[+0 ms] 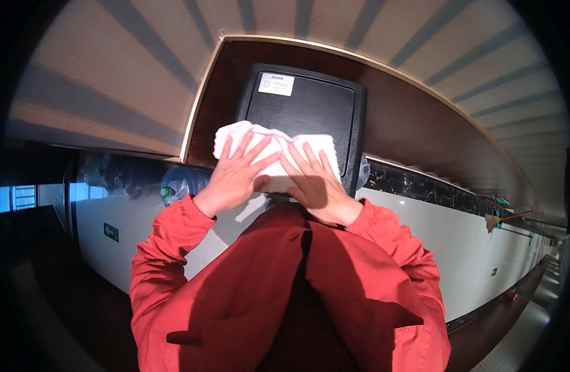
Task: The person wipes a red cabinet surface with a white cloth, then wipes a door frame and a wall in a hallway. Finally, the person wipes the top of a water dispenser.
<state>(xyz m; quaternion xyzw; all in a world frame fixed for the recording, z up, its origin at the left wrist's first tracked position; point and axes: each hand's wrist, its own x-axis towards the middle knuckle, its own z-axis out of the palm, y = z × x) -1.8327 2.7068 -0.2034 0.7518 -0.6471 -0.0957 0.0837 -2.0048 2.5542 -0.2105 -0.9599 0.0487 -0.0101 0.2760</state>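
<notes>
A white cloth (276, 180) with a scalloped edge lies across the near part of the black plastic top (303, 111) of a box-like object. The textured top has rounded corners, an inset groove and a white printed label (276, 84) in its far left corner. Flat on the cloth's left half rests my left hand (234, 174), fingers spread and pointing up and right. My right hand (320, 190) presses on the right half, its fingers apart. The two index fingertips nearly meet at the middle. Neither hand grasps the cloth. Much of the cloth is hidden under my hands.
Dark brown panelling (406, 111) with pale trim and a striped pale wall (150, 51) stand behind. Large plastic water bottles (182, 183) are at the left. White floor (406, 223) with a black marbled border runs right, where a broom (492, 223) appears.
</notes>
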